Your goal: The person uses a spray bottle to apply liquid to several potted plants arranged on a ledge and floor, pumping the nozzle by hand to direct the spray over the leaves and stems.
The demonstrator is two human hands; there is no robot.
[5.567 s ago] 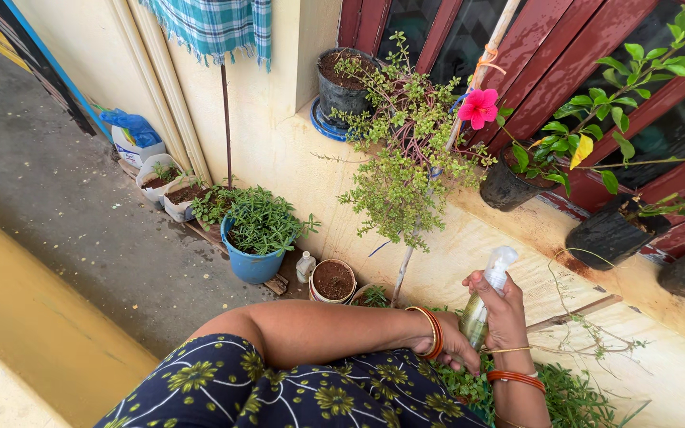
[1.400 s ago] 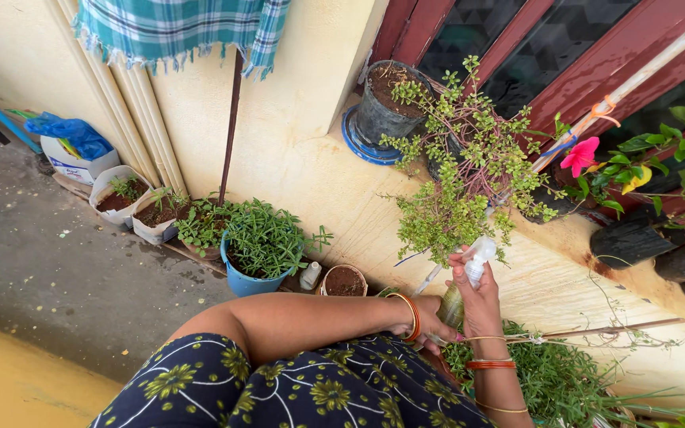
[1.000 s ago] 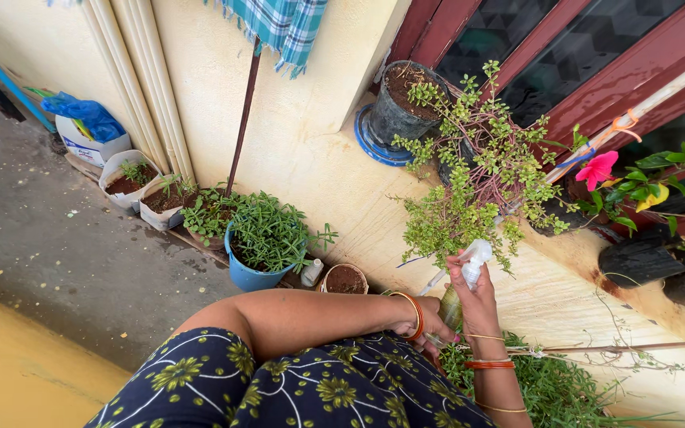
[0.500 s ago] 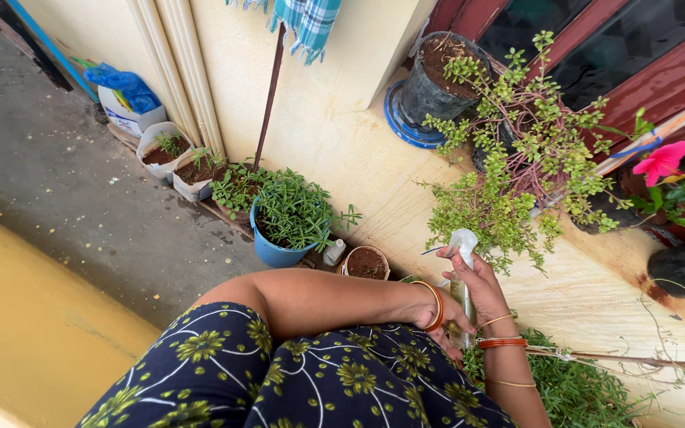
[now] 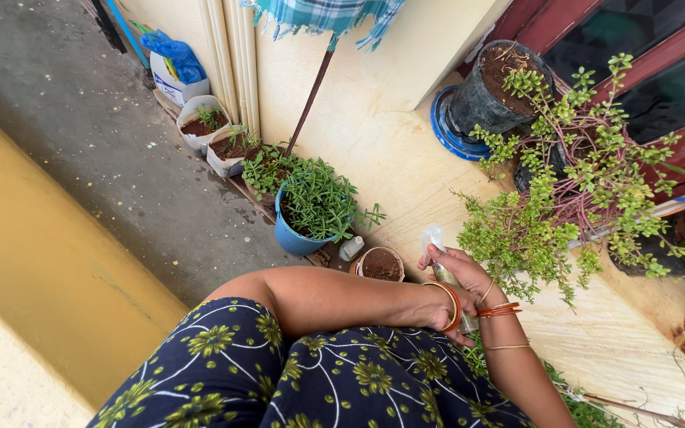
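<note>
Both hands held a small spray bottle [image 5: 440, 265] in front of the leafy plant.

The right hand [image 5: 460, 270] had its grip closed around the bottle's upper part, a finger over the white nozzle; the left hand [image 5: 442, 307], wearing an orange bangle, was wrapped shut around the bottle's lower end. Just beyond the grip stood a round pot of bare soil [image 5: 380, 264] and a little white bottle [image 5: 351, 248], then a blue pot [image 5: 298, 235] of greenery. To the right of the grip hung the small-leaved plant [image 5: 564, 198], with a dark pot [image 5: 491, 87] on the ledge above.
</note>
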